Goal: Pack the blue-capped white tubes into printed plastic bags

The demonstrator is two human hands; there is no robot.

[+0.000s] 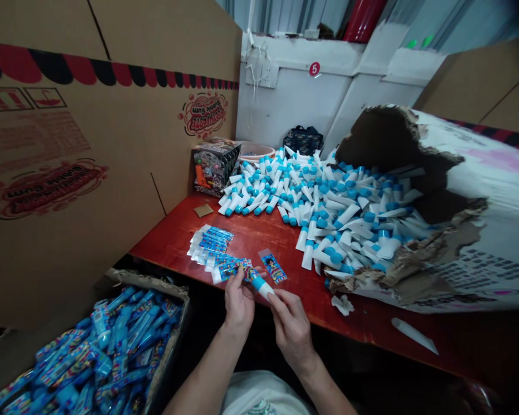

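My left hand (239, 302) pinches a printed plastic sleeve (233, 270) at the table's edge. My right hand (292, 328) grips the white end of a blue-capped plastic tube (262, 286), whose cap sits by the sleeve's mouth. Just beyond my hands, a stack of similar sleeves (210, 248) lies fanned out, and one single sleeve (273, 267) lies apart to the right. A large heap of white tubes with blue caps (341, 213) spreads across the red table (259, 230).
A torn printed carton (450, 173) spills the heap at right. A cardboard box (99, 351) of blue packaged tubes sits low at left, below a cardboard partition (69, 144). A loose white tube (414, 336) lies front right. A display box (216, 167) and black bag (303, 140) stand behind.
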